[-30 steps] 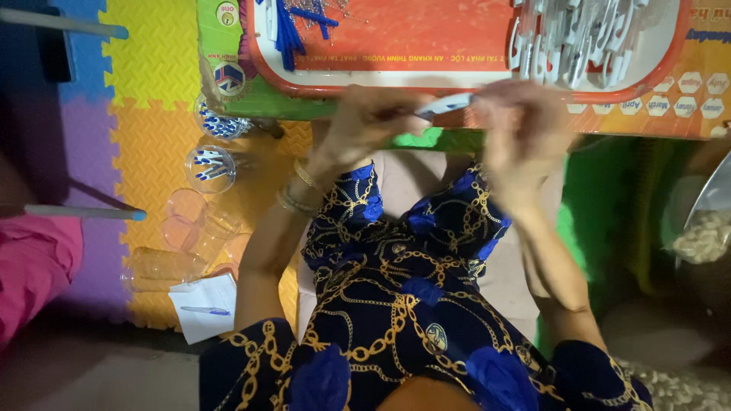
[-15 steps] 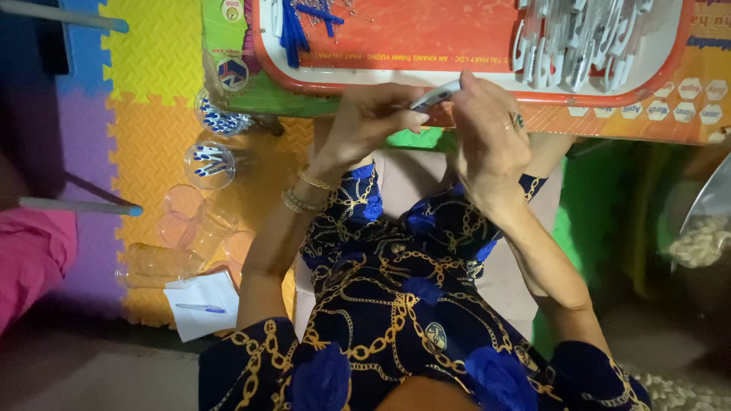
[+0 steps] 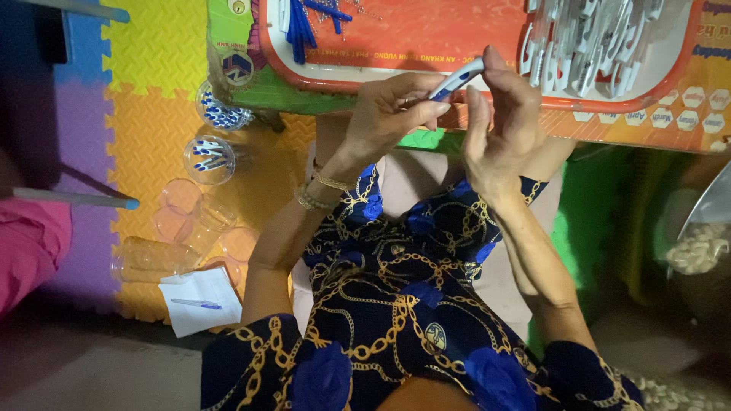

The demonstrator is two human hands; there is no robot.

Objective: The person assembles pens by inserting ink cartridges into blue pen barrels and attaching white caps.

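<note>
My left hand [image 3: 392,114] and my right hand [image 3: 502,122] meet over my lap and together hold a small white and blue pen part [image 3: 457,78], pinched between the fingertips. Gold bracelets circle my left wrist. Just beyond the hands lies an orange tray [image 3: 426,34] on a low table. It carries loose blue pen pieces [image 3: 301,23] at its left end and a heap of white pen parts [image 3: 594,38] at its right end.
Clear plastic cups with blue and white parts [image 3: 209,156] stand on the coloured foam floor mat [image 3: 145,68] at left, beside empty cups [image 3: 179,221]. A paper sheet with a pen [image 3: 198,301] lies nearer. A pink garment [image 3: 30,243] shows far left; a bowl of pale bits [image 3: 697,251] sits right.
Both hands have come closer together and risen toward the tray edge, with the pen part now held steady and tilted between the fingertips.
</note>
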